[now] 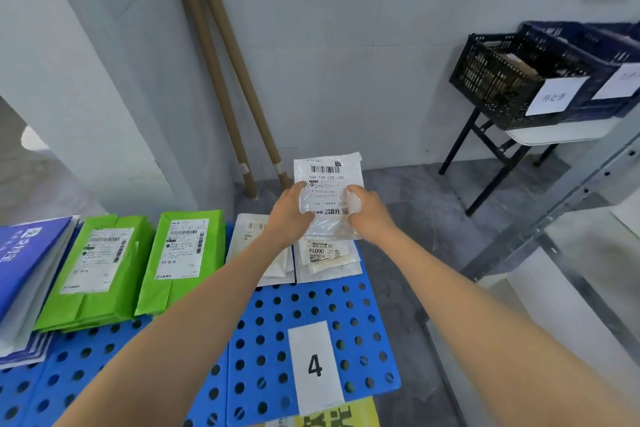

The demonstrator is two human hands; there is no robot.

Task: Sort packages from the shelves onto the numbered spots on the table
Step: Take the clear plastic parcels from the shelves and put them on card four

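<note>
I hold one pkg with both hands. It is a clear plastic pkg (327, 196) w/ a white shipping label on the front. The label faces me, barcode at top, and under it I read "159-159-L02-170". My left hand (289, 215) grips the left edge: thumb on the front, the other fingers curled behind, where I cannot see them. My right hand (369, 213) grips the right edge the same way, thumb on the label side. So the pkg sits between the two hands, its lower half in my grip and its upper half standing free above my thumbs. It is up in the air, over the far end of the blue perforated table (263, 333).

Directly below it on the table lies a pile of white pkgs (327, 255); the top one has its label upside down to me. This pile is in line w/ the paper label "4" (315, 366), which is stuck nearer to me on the same panel. Just left of the pile lies another white pkg (252, 236), partly hidden by my left wrist. Further left is a green pkg (188, 256), beside it a second green pkg (97, 267), then a stack of blue envelopes (27, 253) at the left edge.

Behind the table two cardboard tubes (221, 80) lean against the wall. At right, well apart, a black plastic crate (502, 80) w/ a paper sign (554, 97) stands on a small folding stand. A yellow sheet (332, 418) shows at the bottom edge, below the "4".
</note>
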